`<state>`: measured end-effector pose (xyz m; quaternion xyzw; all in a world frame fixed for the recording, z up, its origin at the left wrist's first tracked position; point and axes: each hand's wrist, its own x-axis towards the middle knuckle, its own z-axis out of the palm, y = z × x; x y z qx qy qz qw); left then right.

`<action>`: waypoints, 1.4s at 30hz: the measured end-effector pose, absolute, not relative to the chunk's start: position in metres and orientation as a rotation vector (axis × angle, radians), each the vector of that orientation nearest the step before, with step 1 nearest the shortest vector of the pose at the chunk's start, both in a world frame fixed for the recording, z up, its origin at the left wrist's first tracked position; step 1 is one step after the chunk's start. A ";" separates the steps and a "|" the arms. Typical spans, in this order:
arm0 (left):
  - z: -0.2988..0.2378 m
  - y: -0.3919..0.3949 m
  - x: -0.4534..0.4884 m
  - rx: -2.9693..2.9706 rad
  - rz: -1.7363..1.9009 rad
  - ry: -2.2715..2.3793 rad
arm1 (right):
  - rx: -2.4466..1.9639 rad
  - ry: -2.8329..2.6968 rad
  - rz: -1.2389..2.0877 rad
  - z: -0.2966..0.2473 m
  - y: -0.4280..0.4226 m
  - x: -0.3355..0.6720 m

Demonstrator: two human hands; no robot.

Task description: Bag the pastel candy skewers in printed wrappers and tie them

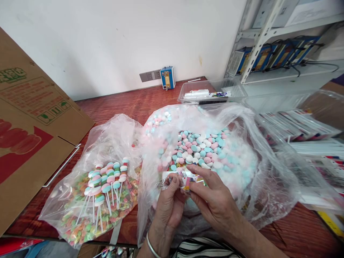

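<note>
My left hand [168,206] and my right hand [212,199] meet at the near edge of a big clear plastic bag [242,168] full of pink, white and blue round candies [200,147]. Both hands pinch a small printed wrapper packet [188,179] between their fingertips. A silver bangle circles my left wrist. To the left lies a second clear bag [107,143] of small mixed-colour candies, with several stacked-candy lollipops [106,184] on white sticks resting on it.
A large cardboard box [29,125] leans at the left. A clear plastic tub [212,94] stands behind the bags. Flat printed packets in plastic [309,136] lie at the right. A metal shelf [271,46] stands at the back right, a blue device [167,77] by the wall.
</note>
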<state>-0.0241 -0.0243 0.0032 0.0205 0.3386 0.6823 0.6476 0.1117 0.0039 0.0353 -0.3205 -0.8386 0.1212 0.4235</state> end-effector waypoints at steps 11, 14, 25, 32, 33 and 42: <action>-0.004 -0.023 -0.020 -0.156 1.472 0.680 | -0.792 -2.177 0.335 0.039 0.000 0.116; -0.006 -0.025 -0.022 -0.188 1.457 0.632 | -0.816 -2.153 0.392 0.042 -0.001 0.112; 0.022 -0.036 -0.049 -0.100 1.588 0.470 | -0.780 -1.866 0.610 0.055 -0.001 0.108; 0.047 -0.103 -0.124 0.092 2.047 0.455 | -0.756 -2.138 1.173 0.042 0.009 0.031; 0.048 -0.114 -0.133 0.111 2.095 0.428 | -0.738 -2.163 1.285 0.039 0.009 0.013; 0.036 -0.157 -0.171 0.135 2.211 0.363 | -0.972 -1.915 1.932 -0.015 -0.010 -0.118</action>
